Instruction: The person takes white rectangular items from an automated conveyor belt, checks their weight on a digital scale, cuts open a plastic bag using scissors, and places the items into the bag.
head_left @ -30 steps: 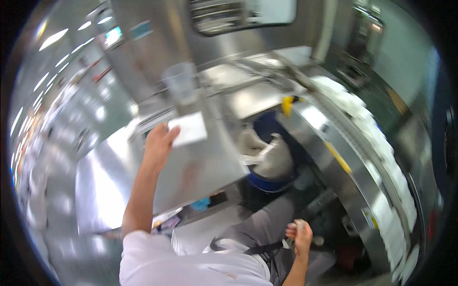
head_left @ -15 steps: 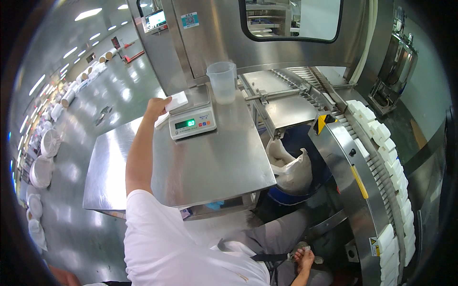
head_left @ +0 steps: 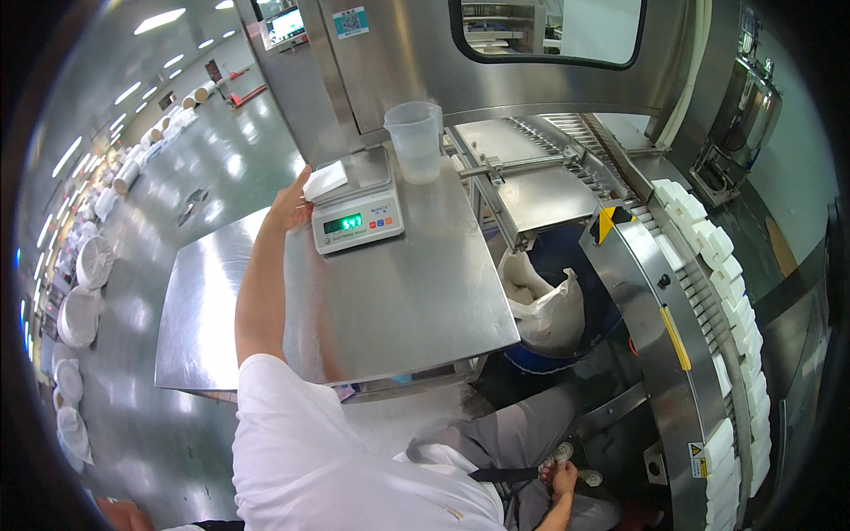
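Observation:
A small white folded pad [head_left: 326,180] lies on the metal pan of an electronic scale [head_left: 361,221], whose green display is lit. My left hand [head_left: 289,207] is just left of the pad and the scale's corner, thumb and fingers apart, with nothing seen in its grasp. Down by my lap, my right hand [head_left: 561,482] has its fingers curled together; what they hold, if anything, is too small to make out. Right behind the scale stands a translucent plastic measuring jug [head_left: 414,146].
The scale and jug stand on a steel table [head_left: 398,310]. To its right, an open white sack [head_left: 549,314] sits in a blue bin [head_left: 531,361]. A curved roller conveyor [head_left: 699,301] carries several white packs [head_left: 739,319]. Part of another person's hand [head_left: 124,513] shows lower left.
The white pad has gone from my left hand's grip to resting on the scale pan. My left hand has opened and drawn slightly back. The scale's reading has changed.

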Demonstrator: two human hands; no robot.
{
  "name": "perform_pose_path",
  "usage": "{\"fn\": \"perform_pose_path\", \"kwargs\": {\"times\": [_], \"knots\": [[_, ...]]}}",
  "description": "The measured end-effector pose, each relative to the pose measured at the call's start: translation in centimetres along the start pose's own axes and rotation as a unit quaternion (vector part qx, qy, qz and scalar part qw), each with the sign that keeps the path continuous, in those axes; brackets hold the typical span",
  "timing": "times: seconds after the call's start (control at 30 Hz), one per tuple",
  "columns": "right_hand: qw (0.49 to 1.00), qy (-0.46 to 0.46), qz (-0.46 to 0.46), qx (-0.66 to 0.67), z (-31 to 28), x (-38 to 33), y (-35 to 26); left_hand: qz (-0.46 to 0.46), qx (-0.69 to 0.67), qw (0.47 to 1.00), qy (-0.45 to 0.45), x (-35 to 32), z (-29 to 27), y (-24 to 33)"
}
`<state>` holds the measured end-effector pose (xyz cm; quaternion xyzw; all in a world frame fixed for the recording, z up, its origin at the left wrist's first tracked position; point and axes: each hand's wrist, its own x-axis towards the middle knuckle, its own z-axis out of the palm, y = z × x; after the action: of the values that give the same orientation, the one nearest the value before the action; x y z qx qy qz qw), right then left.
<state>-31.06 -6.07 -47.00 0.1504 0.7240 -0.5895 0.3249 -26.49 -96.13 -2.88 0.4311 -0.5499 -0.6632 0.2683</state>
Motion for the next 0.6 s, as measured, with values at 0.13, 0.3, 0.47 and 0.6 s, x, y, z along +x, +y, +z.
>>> {"fn": "perform_pose_path", "kwargs": {"times": [0.13,0.3,0.47,0.6], "knots": [[0.993,-0.055,-0.066,-0.082,-1.3,2.8,4.8,-0.003,0.032,0.998,0.048,-0.6,-1.2,0.6],[0.991,-0.056,-0.071,-0.099,-0.3,1.8,4.9,-0.003,0.055,0.998,0.039,-1.3,-2.6,1.1],[0.979,0.032,-0.176,-0.1,0.3,1.5,6.1,0.055,0.122,0.99,0.039,1.6,1.6,0.9],[0.996,0.059,0.031,0.059,5.0,-5.9,-3.5,0.537,0.571,0.619,-0.056,7.1,-9.9,-2.4]]}}
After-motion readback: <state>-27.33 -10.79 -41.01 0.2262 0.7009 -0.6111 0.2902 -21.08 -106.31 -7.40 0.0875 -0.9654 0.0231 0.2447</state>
